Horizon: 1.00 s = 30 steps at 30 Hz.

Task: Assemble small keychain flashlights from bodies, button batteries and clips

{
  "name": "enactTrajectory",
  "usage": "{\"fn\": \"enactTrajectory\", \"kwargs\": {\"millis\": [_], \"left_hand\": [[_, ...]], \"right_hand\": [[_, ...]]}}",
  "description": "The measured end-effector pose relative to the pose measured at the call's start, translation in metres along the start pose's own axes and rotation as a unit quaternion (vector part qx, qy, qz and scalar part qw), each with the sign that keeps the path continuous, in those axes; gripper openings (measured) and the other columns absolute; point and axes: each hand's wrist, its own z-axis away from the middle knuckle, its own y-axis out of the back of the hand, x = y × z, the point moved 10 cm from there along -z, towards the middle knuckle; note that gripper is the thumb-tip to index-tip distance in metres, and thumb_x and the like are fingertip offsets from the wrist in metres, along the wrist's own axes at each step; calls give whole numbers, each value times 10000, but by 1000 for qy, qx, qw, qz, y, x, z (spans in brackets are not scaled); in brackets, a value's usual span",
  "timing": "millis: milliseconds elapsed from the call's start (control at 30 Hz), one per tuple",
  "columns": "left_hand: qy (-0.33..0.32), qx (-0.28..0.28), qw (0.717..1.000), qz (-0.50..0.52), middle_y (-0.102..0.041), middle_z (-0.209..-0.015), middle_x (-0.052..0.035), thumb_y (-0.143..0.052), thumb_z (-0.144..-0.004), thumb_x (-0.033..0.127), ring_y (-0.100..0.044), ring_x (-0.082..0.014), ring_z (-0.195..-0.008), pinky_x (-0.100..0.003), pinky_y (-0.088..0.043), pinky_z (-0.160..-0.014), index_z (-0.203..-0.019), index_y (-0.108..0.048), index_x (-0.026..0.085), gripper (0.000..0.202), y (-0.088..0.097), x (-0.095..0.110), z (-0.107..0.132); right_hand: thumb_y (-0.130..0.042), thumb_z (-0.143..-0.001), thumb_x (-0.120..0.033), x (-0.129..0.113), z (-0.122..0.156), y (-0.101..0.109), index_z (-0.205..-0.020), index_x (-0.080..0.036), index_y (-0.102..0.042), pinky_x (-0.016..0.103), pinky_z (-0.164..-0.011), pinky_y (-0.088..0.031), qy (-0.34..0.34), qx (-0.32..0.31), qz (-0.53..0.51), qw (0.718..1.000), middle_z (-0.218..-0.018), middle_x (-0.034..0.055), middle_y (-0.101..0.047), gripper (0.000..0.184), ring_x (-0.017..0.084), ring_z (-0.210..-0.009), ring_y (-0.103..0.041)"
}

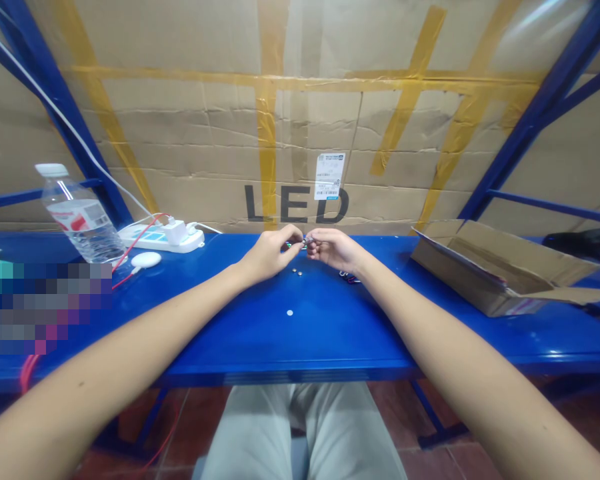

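Both my hands meet over the far middle of the blue table (260,333). The fingers of my left hand (271,255) are bent together in a pinch; a bit of green shows by their tips, but what they hold is too small to name. My right hand (334,248) has its fingers curled closed around a small silvery piece (309,241), almost touching the left fingertips. Just below the hands lie two tiny round metallic pieces (301,273). Closer to me is a flat white disc (290,313). A small dark item (349,277) sits partly hidden beside my right wrist.
On the left stand a water bottle (83,220) and a white power strip (187,241) with a charger, a white oval device (146,260) and red cables. An opened cardboard box (460,280) lies at right. A large taped carton (205,147) rises behind the table.
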Motion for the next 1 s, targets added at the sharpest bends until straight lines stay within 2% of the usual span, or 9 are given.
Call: {"fn": "enactTrajectory", "kwargs": {"millis": [433,800,1000], "left_hand": [[-7,12,1000,-23,-747,-871,-19,-575,-936,219,-673,-112,-689,-229,-527,-679,-973,-640,179,85,1,-1,1],[-81,2,993,-86,-745,-887,-49,-533,-978,227,-704,-136,-764,-244,-536,-727,-1005,-628,172,113,-2,12,5],[-89,0,992,-85,-745,-887,-56,-535,-978,214,-710,-141,-776,-250,-545,-736,-1014,-627,166,109,-1,14,5]], "right_hand": [[-745,-730,-190,-1,1,-4,-777,-153,-654,304,-672,-457,12,-26,24,999,-689,12,-590,109,135,-650,-546],[-752,-728,-211,1,0,-2,-800,-154,-660,315,-679,-465,10,-28,19,999,-691,15,-593,129,142,-661,-556],[-747,-728,-205,2,0,-2,-784,-162,-660,314,-675,-466,9,-28,16,999,-693,17,-600,112,148,-670,-554]]}}
